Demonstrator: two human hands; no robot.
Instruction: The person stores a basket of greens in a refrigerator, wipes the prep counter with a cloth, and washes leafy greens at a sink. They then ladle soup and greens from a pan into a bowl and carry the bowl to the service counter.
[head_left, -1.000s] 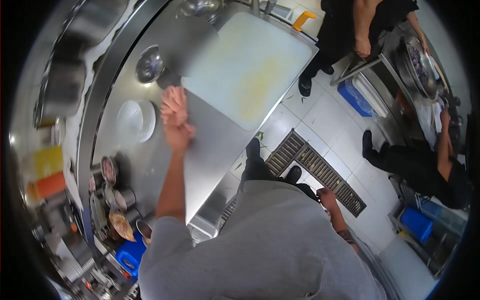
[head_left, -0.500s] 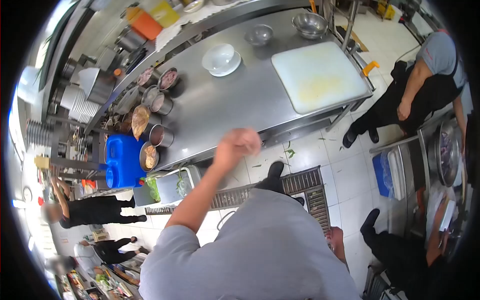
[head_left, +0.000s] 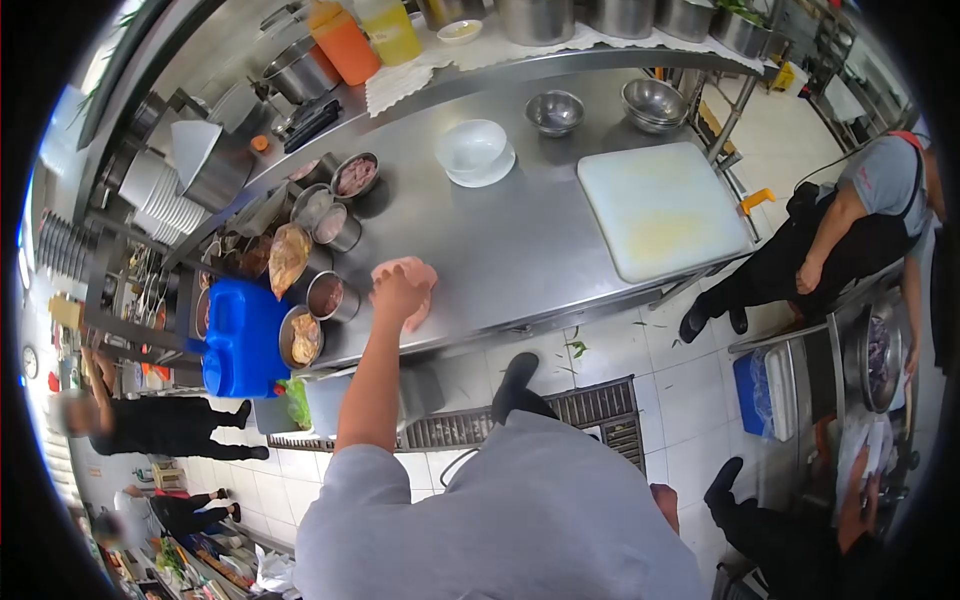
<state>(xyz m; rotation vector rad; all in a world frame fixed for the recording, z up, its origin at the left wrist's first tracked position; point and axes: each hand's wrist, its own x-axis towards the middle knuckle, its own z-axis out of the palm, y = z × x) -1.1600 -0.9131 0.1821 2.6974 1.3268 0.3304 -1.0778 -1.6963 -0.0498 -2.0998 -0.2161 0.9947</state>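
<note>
My left hand (head_left: 398,290) is over the near edge of the steel table (head_left: 470,240), its fingers closed on a soft pale pink piece (head_left: 422,275) that looks like raw meat. Part of that piece hangs below the fingers. Just left of it are a small steel pot (head_left: 345,302) with reddish contents and a steel bowl (head_left: 290,338) holding a yellowish piece of food. My right hand (head_left: 665,502) shows only as a bit of skin by my right side; its fingers are hidden.
A white cutting board (head_left: 660,210) lies on the right of the table. White bowls (head_left: 472,148) and steel bowls (head_left: 555,113) stand farther back. A blue jug (head_left: 240,335) is at the left end. Co-workers (head_left: 850,220) stand right and left.
My left hand has moved left and down over the table with the pink piece, toward the pots. The view has tilted up, showing more of the back shelf. Less of my right hand shows.
</note>
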